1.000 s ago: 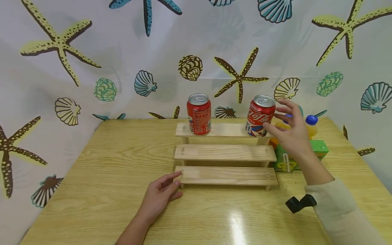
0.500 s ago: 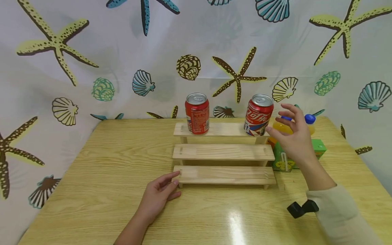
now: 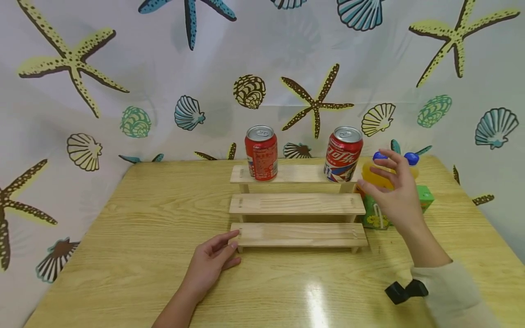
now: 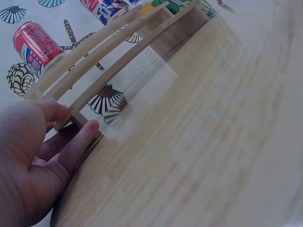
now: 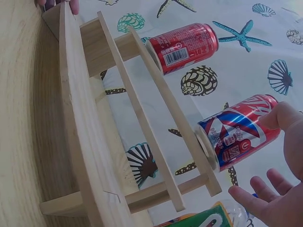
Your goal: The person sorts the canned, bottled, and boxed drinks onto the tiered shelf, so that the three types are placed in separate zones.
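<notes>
A three-tier wooden shelf [image 3: 295, 203] stands on the table. My left hand [image 3: 210, 262] holds the left end of its lowest tier, with fingertips at the board's corner in the left wrist view. On the top tier two red soda cans stand upright: one can [image 3: 262, 157] near the left end, the other can [image 3: 343, 157] near the right end. Beside that right can is my right hand [image 3: 395, 193], its fingers spread and loosely bent with nothing held. In the head view a small gap separates thumb and can; the right wrist view overlaps them.
Right of the shelf, partly behind my right hand, are blue-capped bottles of orange drink [image 3: 371, 175] and a green drink carton [image 3: 374, 216]. A black mount [image 3: 406, 291] sits at my right sleeve. Behind the table [image 3: 164, 205] hangs a shell-and-starfish cloth [image 3: 213, 59].
My right hand has let go of the right can and moved a little down and away from it. The can stays on the top tier. My left hand keeps its place at the shelf.
</notes>
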{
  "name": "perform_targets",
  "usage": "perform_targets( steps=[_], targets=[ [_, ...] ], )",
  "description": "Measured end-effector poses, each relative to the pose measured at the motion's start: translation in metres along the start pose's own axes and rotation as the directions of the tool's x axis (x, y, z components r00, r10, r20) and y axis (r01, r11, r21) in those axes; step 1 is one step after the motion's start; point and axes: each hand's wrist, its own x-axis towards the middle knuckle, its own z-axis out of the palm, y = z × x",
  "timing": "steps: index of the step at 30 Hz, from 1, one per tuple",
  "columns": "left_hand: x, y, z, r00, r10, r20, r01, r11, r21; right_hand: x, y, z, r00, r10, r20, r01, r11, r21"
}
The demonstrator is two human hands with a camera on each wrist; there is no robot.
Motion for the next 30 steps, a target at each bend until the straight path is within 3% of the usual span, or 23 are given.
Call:
perform_targets(
  steps=[19,30],
  targets=[
    [0.001,-0.001,-0.001,1.0,0.014,-0.005,-0.014,1.0,0.005,-0.011,0.013,-0.007,0.999,-0.024,-0.044,0.026,0.999,0.036],
    [0.001,-0.001,0.0,1.0,0.009,-0.001,-0.009,1.0,0.011,-0.02,0.021,-0.017,0.998,0.008,-0.06,-0.005,0.999,0.043]
  ],
)
